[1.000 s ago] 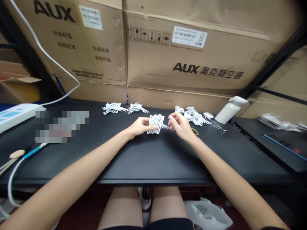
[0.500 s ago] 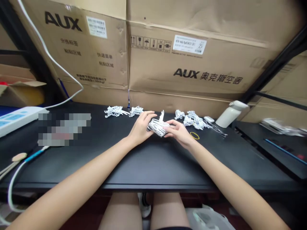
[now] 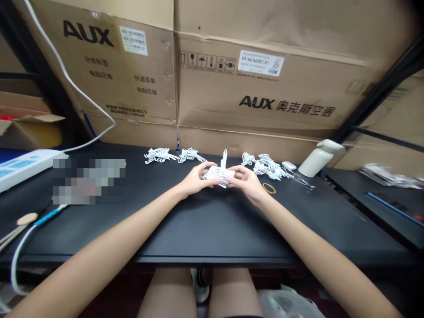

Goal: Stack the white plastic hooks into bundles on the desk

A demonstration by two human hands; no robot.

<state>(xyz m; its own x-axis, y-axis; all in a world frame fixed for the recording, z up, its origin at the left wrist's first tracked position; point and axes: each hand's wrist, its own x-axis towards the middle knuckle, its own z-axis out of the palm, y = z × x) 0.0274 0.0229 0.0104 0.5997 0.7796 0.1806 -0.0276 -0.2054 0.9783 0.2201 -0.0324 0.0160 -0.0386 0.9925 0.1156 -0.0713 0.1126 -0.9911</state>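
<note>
Gripping one white hook bundle point(image 3: 221, 173) from both sides, left hand point(image 3: 195, 179) and right hand point(image 3: 247, 182), both curled around it.

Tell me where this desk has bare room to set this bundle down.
Bare desktop lies between the forearms to the near edge, and right of the yellow rubber band. Crowded: the back strip, with white bundles and the loose pile.

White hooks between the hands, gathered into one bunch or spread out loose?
Gathered: the white hooks form one tight bunch pressed between left hand and right hand, one sticking up.
</note>
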